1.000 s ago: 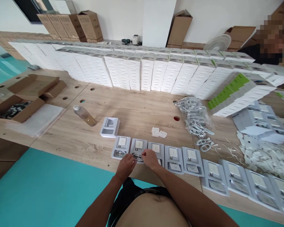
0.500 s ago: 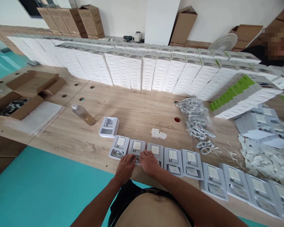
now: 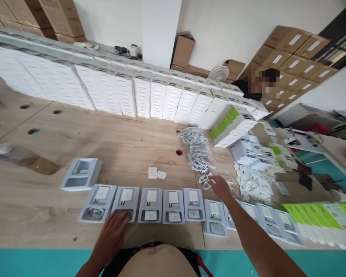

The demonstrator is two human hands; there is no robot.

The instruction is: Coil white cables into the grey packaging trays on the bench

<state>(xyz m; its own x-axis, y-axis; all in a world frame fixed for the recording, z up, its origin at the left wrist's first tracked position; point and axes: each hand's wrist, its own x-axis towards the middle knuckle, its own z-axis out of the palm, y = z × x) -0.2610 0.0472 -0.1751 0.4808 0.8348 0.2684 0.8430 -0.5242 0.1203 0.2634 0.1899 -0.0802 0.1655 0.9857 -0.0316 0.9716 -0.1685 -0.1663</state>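
My left hand rests on the lower end of the second white plastic tray, its fingers lying over a dark-looking coiled cable in the lower compartment. Stretched out to the right, my right hand has its fingertips closed on the edge of a loose coiled white cable. The leftmost filled tray holds a white charger block above a coiled cable. Trays to the right show charger blocks with a white card in the lower compartment.
Behind the loose cables lies a plastic bag of cables. Small white pieces sit mid-table. An unfilled tray and a bottle are left. Stacked white boxes line the back. A person is beyond them.
My right hand has left the second tray and moved right to the loose cables. My left hand stays at that tray, fingers over the cable. The view has turned right.
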